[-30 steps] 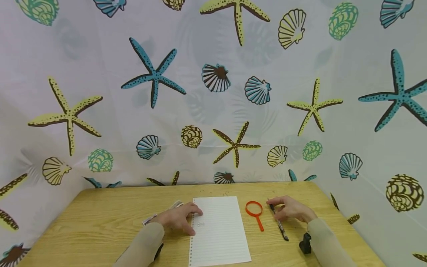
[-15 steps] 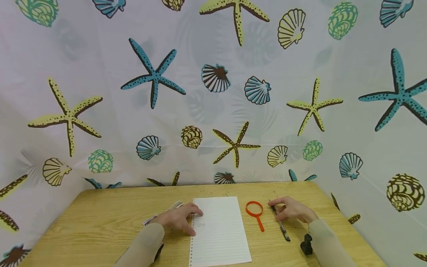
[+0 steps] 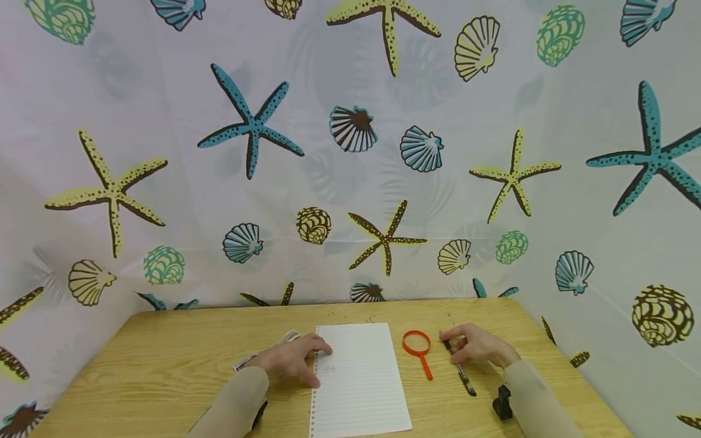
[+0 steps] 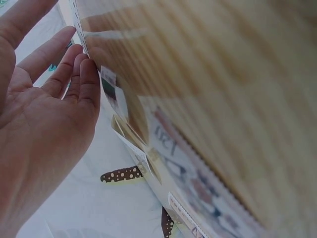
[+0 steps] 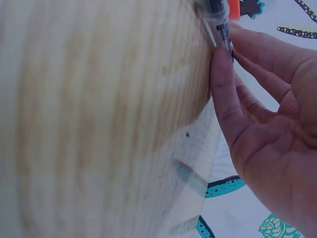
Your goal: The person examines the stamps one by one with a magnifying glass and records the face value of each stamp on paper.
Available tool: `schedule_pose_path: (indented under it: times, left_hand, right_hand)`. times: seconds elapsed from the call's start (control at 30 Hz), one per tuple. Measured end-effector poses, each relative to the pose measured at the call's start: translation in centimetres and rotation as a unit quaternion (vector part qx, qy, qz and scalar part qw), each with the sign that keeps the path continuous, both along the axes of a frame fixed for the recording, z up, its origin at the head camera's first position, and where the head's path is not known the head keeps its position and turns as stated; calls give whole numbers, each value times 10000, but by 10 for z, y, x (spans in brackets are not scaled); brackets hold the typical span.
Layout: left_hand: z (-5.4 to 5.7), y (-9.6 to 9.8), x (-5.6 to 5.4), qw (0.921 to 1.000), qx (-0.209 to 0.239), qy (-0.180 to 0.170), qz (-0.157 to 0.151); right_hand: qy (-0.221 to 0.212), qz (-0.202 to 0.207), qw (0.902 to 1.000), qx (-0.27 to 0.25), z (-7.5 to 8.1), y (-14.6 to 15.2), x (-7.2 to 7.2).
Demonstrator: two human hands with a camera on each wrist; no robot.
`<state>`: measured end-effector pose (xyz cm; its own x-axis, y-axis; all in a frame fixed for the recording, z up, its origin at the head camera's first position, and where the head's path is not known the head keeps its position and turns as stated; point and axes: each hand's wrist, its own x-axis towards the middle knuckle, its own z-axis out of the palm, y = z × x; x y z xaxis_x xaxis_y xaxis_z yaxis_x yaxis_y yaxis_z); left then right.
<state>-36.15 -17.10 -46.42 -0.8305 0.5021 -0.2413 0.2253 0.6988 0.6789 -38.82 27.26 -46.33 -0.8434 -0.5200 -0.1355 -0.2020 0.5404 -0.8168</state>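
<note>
On the wooden table, a lined loose-leaf sheet [image 3: 364, 389] lies in the middle, with small faint marks near its left side. My left hand [image 3: 292, 360] rests at its punched left edge, fingers spread and relaxed, holding nothing. In the left wrist view the fingertips [image 4: 89, 67] reach the sheet's edge. Over at the right, a pen [image 3: 464, 378] with a clear barrel and dark parts lies slantwise. My right hand [image 3: 482, 345] pinches its upper part between thumb and fingers. The right wrist view shows the thumb against the pen [image 5: 218, 25].
Between sheet and pen lies a red magnifying glass [image 3: 426, 367]. Printed paper pieces [image 3: 241, 362], partly hidden by the left hand, lie to its left; one printed piece [image 4: 198, 186] shows a toothed edge. A shell-patterned cloth [image 3: 328, 267] hangs behind the table [image 3: 164, 353].
My right hand and the pen have shifted very slightly to the right since one second ago. The left hand, sheet and magnifying glass have stayed in place.
</note>
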Motion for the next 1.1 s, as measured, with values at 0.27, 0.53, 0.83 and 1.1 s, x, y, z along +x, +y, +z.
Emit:
schedule_pose_path:
  times: [0.27, 0.53, 0.83, 1.1]
  left_hand:
    - [1, 1, -1, 10000, 71, -47, 21]
    - [2, 4, 1, 10000, 55, 47, 33]
    - [6, 5, 4, 9999, 78, 56, 123]
    - [11, 5, 1, 9991, 336, 168, 218]
  right_hand:
    - [-137, -112, 9998, -76, -2, 2, -2]
    - [-184, -68, 9995, -232, -4, 6, -4]
    - [-316, -235, 9977, -550, -4, 7, 0]
    - [-119, -471, 9963, -711, -4, 9, -1]
